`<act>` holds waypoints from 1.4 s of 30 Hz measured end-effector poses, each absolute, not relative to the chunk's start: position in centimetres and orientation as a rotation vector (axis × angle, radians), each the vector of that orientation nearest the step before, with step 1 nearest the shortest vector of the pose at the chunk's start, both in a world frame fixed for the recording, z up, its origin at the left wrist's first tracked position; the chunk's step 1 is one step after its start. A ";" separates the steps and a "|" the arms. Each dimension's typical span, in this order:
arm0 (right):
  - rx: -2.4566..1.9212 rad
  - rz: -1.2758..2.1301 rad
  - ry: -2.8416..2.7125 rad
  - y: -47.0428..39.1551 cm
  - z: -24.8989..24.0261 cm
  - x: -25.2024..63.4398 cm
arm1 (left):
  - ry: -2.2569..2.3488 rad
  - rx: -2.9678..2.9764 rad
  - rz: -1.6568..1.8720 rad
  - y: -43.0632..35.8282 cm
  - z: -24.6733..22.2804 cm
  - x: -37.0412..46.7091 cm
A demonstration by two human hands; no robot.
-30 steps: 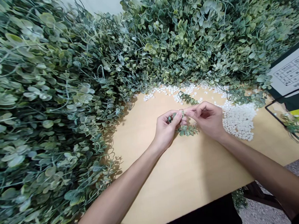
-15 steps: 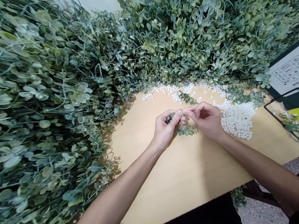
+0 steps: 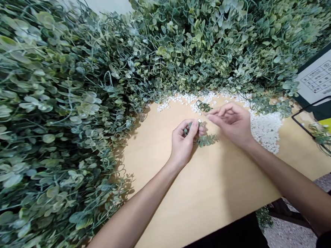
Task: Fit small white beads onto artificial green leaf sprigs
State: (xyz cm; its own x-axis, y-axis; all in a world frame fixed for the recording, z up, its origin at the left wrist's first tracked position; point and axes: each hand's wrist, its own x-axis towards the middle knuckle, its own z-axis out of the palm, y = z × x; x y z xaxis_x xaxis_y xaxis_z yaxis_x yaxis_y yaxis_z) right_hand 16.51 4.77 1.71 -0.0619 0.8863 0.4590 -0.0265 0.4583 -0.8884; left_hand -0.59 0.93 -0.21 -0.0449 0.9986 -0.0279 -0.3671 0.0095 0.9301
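Observation:
My left hand (image 3: 183, 139) is closed on an artificial leaf sprig (image 3: 208, 140), thumb on top. The sprig's leaves hang out below the fingers. A small white piece (image 3: 199, 120) shows at the stem end above the thumb. Just to the right, my right hand (image 3: 232, 121) is apart from the sprig, its fingers loosely stretched out and slightly blurred; I see nothing in them. Under and beyond it spreads a heap of small white pieces (image 3: 267, 131). Another short sprig (image 3: 204, 106) lies on the table just behind both hands.
Dense piles of artificial greenery (image 3: 191, 44) wall in the left and back of the wooden table (image 3: 170, 209). More white pieces (image 3: 177, 99) lie scattered along their foot. At right stand a dark board with a printed sheet (image 3: 322, 79) and a black wire frame (image 3: 300, 125).
My right hand has let go at the sprig's stem and moved right and slightly away, its fingers opening. The white piece at the stem end is now uncovered. My left hand has barely moved.

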 end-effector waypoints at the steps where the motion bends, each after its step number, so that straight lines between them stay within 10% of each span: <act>1: -0.854 0.823 -1.436 5.3 2.0 17.3 | 0.980 0.886 1.413 1.0 -0.3 -0.6; 13: -1.704 0.178 -2.158 8.0 3.6 24.6 | 1.058 1.074 1.527 0.7 0.0 -0.2; 42: -1.507 0.134 -2.277 7.6 3.1 23.5 | 1.256 1.031 1.499 0.8 -0.2 -0.6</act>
